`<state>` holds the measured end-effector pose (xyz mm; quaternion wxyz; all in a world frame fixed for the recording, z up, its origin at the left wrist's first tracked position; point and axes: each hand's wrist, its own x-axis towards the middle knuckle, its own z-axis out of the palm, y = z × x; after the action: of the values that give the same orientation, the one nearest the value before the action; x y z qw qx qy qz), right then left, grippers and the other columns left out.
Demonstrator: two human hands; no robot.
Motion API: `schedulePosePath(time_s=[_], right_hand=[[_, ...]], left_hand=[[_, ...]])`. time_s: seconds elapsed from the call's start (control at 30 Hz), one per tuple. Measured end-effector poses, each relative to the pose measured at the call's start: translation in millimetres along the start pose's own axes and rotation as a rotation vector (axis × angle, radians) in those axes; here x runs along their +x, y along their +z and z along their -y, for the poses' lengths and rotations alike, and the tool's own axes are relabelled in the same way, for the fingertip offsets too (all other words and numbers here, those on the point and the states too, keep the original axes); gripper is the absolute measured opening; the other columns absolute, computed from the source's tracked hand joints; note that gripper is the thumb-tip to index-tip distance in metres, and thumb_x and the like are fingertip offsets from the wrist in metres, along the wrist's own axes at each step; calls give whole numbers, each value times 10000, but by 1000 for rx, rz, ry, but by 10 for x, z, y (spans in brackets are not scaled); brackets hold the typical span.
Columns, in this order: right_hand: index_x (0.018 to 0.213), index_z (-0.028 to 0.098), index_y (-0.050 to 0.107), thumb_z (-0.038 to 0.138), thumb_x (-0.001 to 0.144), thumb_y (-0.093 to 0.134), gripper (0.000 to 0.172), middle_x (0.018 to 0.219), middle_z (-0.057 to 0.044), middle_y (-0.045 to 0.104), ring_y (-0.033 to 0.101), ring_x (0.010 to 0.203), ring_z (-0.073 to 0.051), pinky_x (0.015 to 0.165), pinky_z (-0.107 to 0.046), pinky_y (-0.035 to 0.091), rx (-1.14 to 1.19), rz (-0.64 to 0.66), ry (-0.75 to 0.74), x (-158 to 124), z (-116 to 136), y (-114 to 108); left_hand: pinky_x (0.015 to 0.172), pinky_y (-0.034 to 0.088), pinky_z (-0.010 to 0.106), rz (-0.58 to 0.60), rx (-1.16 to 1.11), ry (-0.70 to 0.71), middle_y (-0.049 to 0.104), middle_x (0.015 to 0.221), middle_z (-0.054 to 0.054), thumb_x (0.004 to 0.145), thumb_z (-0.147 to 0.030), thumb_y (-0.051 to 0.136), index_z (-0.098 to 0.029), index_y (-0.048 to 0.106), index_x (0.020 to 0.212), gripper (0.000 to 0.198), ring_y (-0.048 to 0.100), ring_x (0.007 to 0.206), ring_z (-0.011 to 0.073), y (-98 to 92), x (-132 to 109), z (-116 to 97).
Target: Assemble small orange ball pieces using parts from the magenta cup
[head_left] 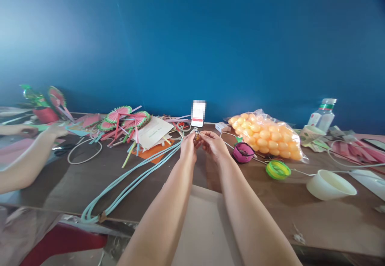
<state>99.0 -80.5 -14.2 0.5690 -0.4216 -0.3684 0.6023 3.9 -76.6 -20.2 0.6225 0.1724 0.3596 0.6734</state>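
Observation:
Close together over the table, my left hand [188, 145] and my right hand [213, 142] are both closed at the fingertips around a small trinket [196, 134]. It looks brownish-yellow with a silvery top, too small to name exactly. Just beyond the hands a phone [197, 115] with a lit white screen stands upright against the blue panel. A small white box [222, 127] is to the right of it. Left of my left hand runs a bundle of pale blue tubing [132, 176], tied near the table's front edge.
Watermelon-patterned paper fans [136, 120], a white sheet [155, 131] and scissors [61, 150] lie leftward, near a co-worker's arm [28, 161]. Rightward are a bag of orange plastic eggs [267, 135], a purple pouch [243, 153], yellow-green tape [278, 170], a white cup [329, 185] and a bottle [323, 115].

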Motion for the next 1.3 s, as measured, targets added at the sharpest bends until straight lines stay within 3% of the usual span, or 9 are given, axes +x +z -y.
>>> schedulePosePath(time_s=[0.33, 0.77, 1.3], right_hand=[[839, 190, 677, 219, 686, 773, 182, 718, 9, 702, 524, 481, -44, 404, -134, 392, -13, -4, 57, 16, -7, -12], [752, 196, 635, 298, 590, 829, 273, 687, 24, 658, 488, 485, -51, 400, -152, 354, 5, 32, 48, -13, 10, -18], [738, 181, 635, 260, 566, 846, 284, 679, 40, 645, 478, 484, -34, 410, -148, 336, 58, 42, 81, 8, 2, -29]], left_hand=[[584, 481, 226, -3, 20, -22, 634, 690, 25, 783, -223, 664, -126, 630, 822, 109, 591, 553, 96, 2, -15, -6], [545, 411, 206, -52, 88, -16, 606, 633, 6, 683, -410, 790, -135, 618, 748, 330, 548, 535, 82, 9, -43, -16], [531, 399, 207, -32, 124, 20, 596, 600, 5, 720, -405, 766, -143, 596, 696, 313, 528, 515, 80, 33, -74, -27]])
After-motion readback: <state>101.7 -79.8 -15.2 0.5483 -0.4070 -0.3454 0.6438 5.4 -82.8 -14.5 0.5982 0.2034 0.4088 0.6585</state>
